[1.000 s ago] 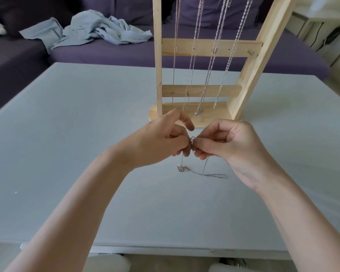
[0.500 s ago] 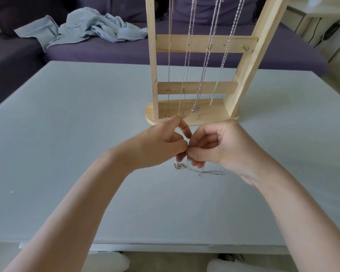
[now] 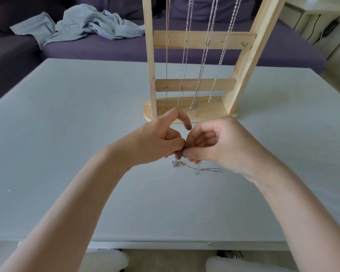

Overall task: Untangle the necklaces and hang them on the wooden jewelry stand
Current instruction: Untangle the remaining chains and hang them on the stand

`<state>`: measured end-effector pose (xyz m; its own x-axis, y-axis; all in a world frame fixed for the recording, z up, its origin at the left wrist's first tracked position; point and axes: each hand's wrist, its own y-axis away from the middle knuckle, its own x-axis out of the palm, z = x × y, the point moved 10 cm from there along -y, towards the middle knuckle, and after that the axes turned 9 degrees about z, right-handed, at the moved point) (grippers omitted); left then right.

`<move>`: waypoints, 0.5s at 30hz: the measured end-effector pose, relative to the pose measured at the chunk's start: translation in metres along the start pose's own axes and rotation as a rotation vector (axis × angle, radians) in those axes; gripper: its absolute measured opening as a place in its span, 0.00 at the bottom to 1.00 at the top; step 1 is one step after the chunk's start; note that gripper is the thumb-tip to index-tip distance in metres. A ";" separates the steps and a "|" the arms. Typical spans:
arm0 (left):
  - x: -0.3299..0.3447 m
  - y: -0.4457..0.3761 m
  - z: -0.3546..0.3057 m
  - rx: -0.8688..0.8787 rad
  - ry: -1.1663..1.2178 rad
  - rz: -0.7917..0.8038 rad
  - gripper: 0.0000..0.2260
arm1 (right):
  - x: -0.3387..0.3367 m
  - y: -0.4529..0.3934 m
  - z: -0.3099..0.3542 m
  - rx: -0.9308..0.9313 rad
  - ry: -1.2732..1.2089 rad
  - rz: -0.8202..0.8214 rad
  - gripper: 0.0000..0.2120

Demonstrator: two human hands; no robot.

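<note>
Both hands together at frame centre: left hand (image 3: 161, 142) and right hand (image 3: 214, 146) fingertip to fingertip, pinching one end of a thin silver necklace (image 3: 196, 168) between them. Left index finger lifted in an arch, other fingers curled. Rest of chain trailing down onto the grey table (image 3: 67, 134) just below the hands, small pendant at its left end, slack strand running right. Directly behind, upper centre: wooden jewelry stand (image 3: 194, 39) upright on the table, four hung chains (image 3: 202, 61) draped past two crossbars to the base. Purple sofa (image 3: 106, 50) across the top, crumpled light-blue cloth (image 3: 82, 24) upper left.
</note>
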<state>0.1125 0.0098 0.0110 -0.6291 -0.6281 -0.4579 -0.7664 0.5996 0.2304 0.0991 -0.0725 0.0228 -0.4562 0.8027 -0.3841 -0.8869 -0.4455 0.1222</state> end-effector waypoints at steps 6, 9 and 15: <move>-0.002 -0.002 -0.002 0.019 -0.040 -0.030 0.09 | -0.003 -0.002 -0.009 0.051 -0.039 -0.096 0.08; -0.002 -0.003 0.000 0.005 -0.055 -0.034 0.08 | -0.003 -0.002 -0.012 0.070 -0.033 -0.113 0.07; -0.004 -0.002 0.005 -0.033 -0.068 -0.027 0.07 | -0.005 -0.003 -0.010 0.082 0.072 -0.134 0.07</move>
<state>0.1175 0.0134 0.0081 -0.5986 -0.6080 -0.5216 -0.7876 0.5654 0.2449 0.1052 -0.0791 0.0149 -0.3299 0.8207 -0.4666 -0.9437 -0.3006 0.1384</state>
